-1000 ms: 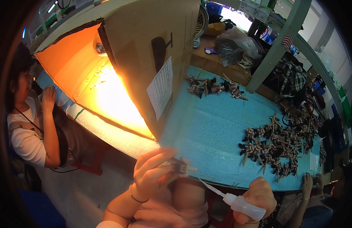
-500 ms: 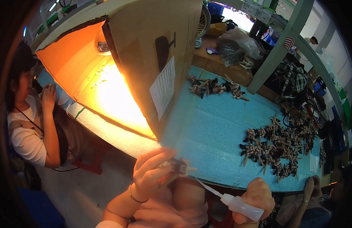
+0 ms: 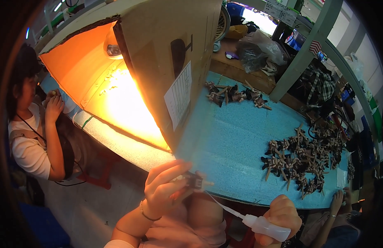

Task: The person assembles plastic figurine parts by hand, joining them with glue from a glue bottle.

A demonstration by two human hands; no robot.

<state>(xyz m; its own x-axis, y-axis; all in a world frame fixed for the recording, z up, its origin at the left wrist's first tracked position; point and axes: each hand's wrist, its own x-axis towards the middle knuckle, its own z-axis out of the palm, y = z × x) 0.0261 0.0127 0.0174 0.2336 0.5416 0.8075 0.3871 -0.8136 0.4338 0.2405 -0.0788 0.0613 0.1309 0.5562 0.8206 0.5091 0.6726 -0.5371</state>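
Observation:
My left hand (image 3: pixel 166 186) pinches a small dark-brown figure (image 3: pixel 194 181) with pale stick-like ends, held just off the near edge of the table. In my right hand (image 3: pixel 281 217) is a white squeeze bottle (image 3: pixel 264 227) with a long thin nozzle, its fingers wrapped round the body. The nozzle (image 3: pixel 224 207) slants up and left, and its tip is at or very near the underside of the figure; whether it touches, I cannot tell. A big pile of similar figures (image 3: pixel 301 159) lies on the right of the blue tabletop (image 3: pixel 237 144), with a smaller group (image 3: pixel 237 96) farther back.
A cardboard box (image 3: pixel 158 62) stands at the left of the table, its inside lit by a bright lamp (image 3: pixel 113 49). A metal post (image 3: pixel 307 49) rises at the back. One co-worker (image 3: pixel 30 136) sits at left; another person's hands (image 3: pixel 339 202) show at right.
The bottle has shifted slightly right, and its nozzle tip now lies closer under the figure. My left hand has barely moved. The co-worker at left has lowered their hands a little.

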